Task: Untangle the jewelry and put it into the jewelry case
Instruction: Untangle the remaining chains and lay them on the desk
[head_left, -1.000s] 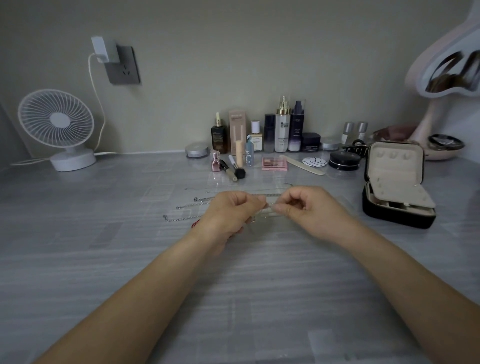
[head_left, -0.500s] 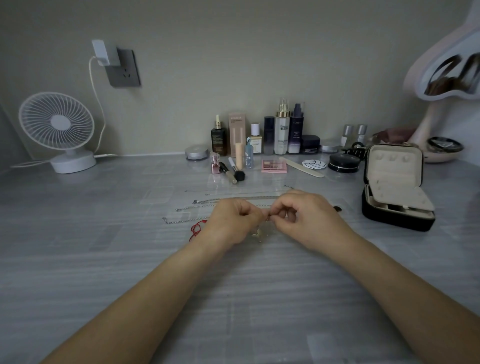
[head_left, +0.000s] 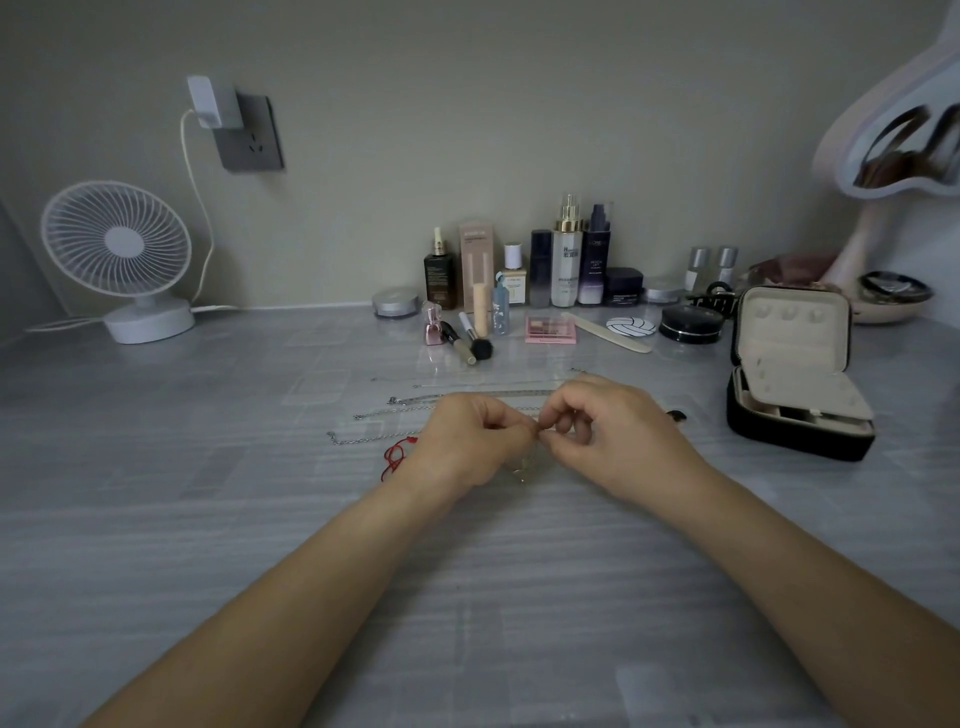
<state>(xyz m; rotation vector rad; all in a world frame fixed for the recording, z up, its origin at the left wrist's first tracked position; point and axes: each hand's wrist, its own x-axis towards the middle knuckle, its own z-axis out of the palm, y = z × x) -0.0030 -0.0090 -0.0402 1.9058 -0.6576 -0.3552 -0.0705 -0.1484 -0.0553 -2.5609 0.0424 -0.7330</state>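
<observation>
Silver and very fine, a necklace is held well to the left of the open jewelry case. The left hand and right hand meet fingertip to fingertip, each pinching the chain, and its small pendant dangles beneath them. More silver chains lie stretched out on the grey table farther left of the case, next to a red cord. The case's lid stands upright.

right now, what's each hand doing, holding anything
Left hand: fingers curled, pinching a thin chain.
Right hand: pinching the same thin chain, fingertips close to the left's.
</observation>
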